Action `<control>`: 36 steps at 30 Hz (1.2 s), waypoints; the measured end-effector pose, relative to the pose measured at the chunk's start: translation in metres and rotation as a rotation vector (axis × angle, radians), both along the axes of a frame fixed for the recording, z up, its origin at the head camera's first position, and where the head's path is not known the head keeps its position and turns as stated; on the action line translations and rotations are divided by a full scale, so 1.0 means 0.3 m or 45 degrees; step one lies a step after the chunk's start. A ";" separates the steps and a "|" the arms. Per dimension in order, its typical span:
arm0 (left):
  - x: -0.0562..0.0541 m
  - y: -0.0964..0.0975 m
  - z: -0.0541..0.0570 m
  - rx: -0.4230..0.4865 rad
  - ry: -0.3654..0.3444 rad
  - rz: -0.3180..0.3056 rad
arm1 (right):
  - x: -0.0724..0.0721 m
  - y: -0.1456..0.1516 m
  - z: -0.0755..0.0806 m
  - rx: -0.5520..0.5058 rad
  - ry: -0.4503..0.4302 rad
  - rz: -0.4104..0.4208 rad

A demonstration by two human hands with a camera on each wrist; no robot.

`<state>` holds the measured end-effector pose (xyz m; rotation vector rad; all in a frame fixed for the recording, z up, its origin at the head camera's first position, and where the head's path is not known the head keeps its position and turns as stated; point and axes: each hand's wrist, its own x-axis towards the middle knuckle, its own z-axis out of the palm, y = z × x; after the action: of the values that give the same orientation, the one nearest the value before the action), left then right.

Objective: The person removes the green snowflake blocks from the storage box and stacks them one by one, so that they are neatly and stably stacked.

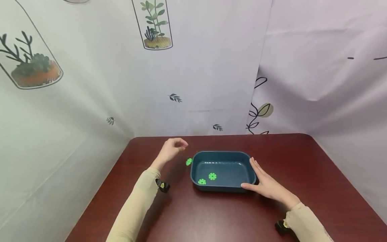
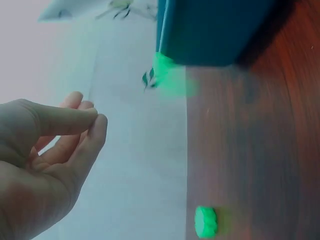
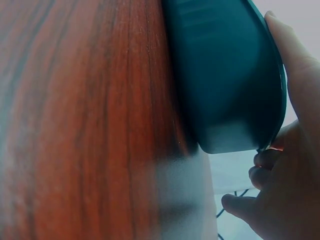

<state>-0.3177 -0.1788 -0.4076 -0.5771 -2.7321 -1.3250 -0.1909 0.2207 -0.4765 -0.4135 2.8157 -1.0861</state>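
Note:
A dark blue rectangular basin (image 1: 223,188) stands on the table, and two green notched discs, one near the middle (image 1: 212,176) and one by the near wall (image 1: 202,182), lie inside it. Another green disc (image 1: 188,161) shows beside the left rim, a blurred streak in the left wrist view. My left hand (image 1: 173,149) hovers left of the basin, thumb and fingertips curled together with nothing visible between them. Around the basin's right end, my right hand (image 1: 267,184) rests with its thumb on the near rim and its straight fingers along the right side.
Low in the left wrist view, a further green piece (image 2: 206,221) sits on the brown table (image 1: 193,215). A pale patterned cloth (image 1: 193,80) hangs behind the table and along both sides. Each wrist wears a small black camera.

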 end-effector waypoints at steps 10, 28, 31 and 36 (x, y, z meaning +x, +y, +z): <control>-0.017 -0.089 -0.082 -0.123 -0.144 0.035 | -0.020 0.010 0.008 0.033 0.009 0.003; 0.005 0.012 -0.189 -0.454 -0.145 -0.265 | -0.023 0.011 -0.003 0.024 0.016 0.002; 0.011 0.018 -0.191 -0.457 -0.173 -0.236 | -0.022 0.011 -0.004 0.020 0.006 0.003; 0.016 0.020 -0.200 -0.432 -0.206 -0.214 | -0.021 0.011 -0.008 0.022 -0.007 -0.002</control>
<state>-0.3128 -0.1727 -0.4676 -0.7672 -3.1319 -0.9756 -0.1970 0.2240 -0.4788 -0.4059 2.8190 -1.0604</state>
